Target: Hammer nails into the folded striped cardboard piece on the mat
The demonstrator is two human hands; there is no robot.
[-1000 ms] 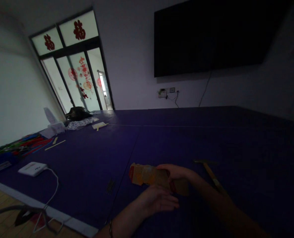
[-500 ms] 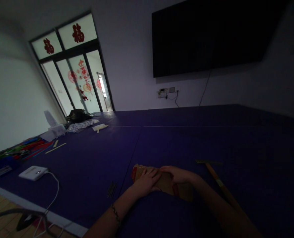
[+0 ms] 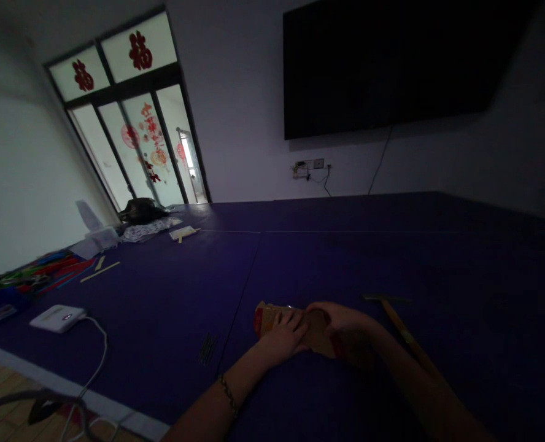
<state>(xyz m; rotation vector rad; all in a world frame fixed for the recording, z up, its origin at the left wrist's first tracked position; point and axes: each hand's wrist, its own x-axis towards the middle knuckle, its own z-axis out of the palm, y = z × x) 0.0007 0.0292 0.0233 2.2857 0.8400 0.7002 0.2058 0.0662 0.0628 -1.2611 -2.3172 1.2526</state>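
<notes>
A brown piece of cardboard [image 3: 317,337] with red patches lies on the dark blue table surface in front of me. My left hand [image 3: 285,336] presses down flat on its left part, fingers slightly spread. Curled over its upper edge, my right hand [image 3: 339,317] grips the cardboard, which bends up a little under that palm; the thumb side is partly hidden. To the right, a hammer [image 3: 398,320] with a wooden handle lies beside my right forearm. Left of my left hand is a small bunch of thin metal nails [image 3: 206,348].
A white box-shaped device [image 3: 57,318] with a cable sits at the left edge. Behind it are a blue box [image 3: 0,312], colourful strips [image 3: 56,270] and thin wooden sticks [image 3: 100,272]. Papers [image 3: 150,229] and a black bag [image 3: 141,210] lie farther back.
Both hands and the cardboard have shifted slightly right. My right hand has curled further around the cardboard, lifting its middle edge. The view has tilted a little.
</notes>
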